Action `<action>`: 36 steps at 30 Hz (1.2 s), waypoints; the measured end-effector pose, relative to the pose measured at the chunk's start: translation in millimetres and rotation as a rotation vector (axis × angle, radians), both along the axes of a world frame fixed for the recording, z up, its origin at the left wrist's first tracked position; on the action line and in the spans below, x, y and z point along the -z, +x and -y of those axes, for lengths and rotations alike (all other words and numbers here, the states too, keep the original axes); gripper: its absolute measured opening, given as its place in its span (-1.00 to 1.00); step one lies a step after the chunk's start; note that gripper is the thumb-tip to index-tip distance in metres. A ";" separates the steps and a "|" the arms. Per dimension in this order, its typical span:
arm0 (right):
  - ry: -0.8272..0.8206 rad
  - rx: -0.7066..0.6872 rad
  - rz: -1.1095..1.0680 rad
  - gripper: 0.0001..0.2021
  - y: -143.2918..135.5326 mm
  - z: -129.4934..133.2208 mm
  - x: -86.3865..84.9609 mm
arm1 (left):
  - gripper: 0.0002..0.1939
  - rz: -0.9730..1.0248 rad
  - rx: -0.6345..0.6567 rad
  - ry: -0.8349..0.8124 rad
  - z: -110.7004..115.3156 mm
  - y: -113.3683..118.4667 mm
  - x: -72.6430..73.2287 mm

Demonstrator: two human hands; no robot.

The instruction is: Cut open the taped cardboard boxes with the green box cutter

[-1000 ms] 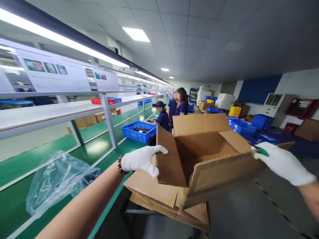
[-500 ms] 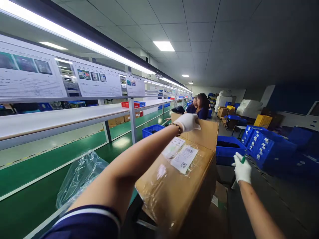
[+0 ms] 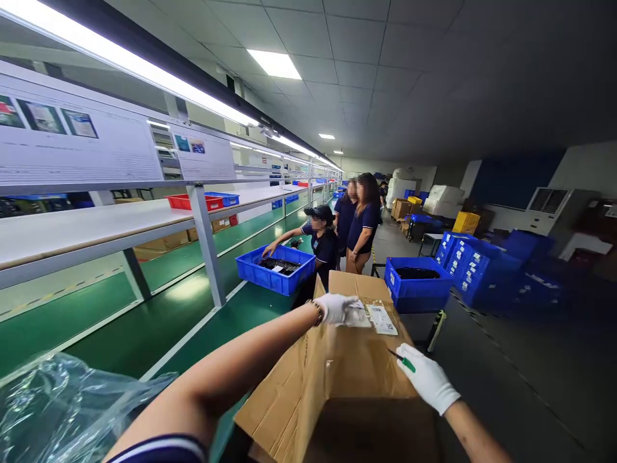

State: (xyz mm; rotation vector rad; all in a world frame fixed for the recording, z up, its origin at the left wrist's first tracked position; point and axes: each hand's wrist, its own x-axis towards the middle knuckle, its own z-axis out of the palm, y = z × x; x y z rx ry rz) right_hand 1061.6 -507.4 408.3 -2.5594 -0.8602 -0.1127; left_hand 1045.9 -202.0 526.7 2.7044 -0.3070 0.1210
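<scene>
Holds a green-handled cutter in the white-gloved right hand, right of centre in the lower half of the frame, with fingers closed round the handle and the dark blade pointing up and left by the right edge of a cardboard box. Reaches across the middle of the frame with the left arm, with the white-gloved left hand at the far end of the same box, just beside a printed label; cannot tell how far closed the left grip, nor any hold on the cardboard beneath. At lower centre, the box itself, with a dark interior toward the bottom edge and a folded-out flap on its left. Near the centre, a blue bin of dark items on a green bench, with a hand of a capped co-worker over its rim; behind, two standing people in dark tops. Right of the box's far end, a second blue bin, also with dark contents; farther right, stacked blue crates. At lower left, crumpled clear plastic on the bench; at upper left, printed sheets above a white shelf
</scene>
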 end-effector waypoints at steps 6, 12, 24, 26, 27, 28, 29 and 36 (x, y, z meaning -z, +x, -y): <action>-0.052 -0.037 -0.053 -0.55 15.8 -12.7 -12.3 | -0.18 -0.088 -0.009 0.117 -18.4 -77.4 57.6; -0.129 -0.135 0.041 -0.41 -14.1 -25.0 -72.2 | 0.00 -0.092 -0.012 0.144 -19.0 -71.0 72.8; -0.724 -0.489 0.268 -0.62 -84.3 -58.4 -95.2 | 0.01 -0.064 -0.012 0.104 2.5 -65.6 96.8; -0.722 -0.501 0.294 -0.62 -86.5 -65.1 -91.1 | -0.01 -0.061 -0.036 0.122 -6.4 -67.7 103.2; -0.722 -0.510 0.297 -0.62 -86.7 -67.6 -88.1 | -0.01 -0.066 -0.060 0.134 -13.4 -69.4 107.2; -0.723 -0.524 0.298 -0.61 -86.4 -69.7 -84.7 | -0.01 -0.077 -0.086 0.143 -21.5 -71.9 111.6; -0.724 -0.537 0.297 -0.60 -85.9 -71.8 -81.0 | 0.00 -0.090 -0.111 0.147 -29.9 -75.0 116.2; -0.723 -0.604 0.285 -0.50 -98.2 -105.8 -68.8 | 0.06 -0.115 -0.168 0.084 -53.6 -97.9 132.4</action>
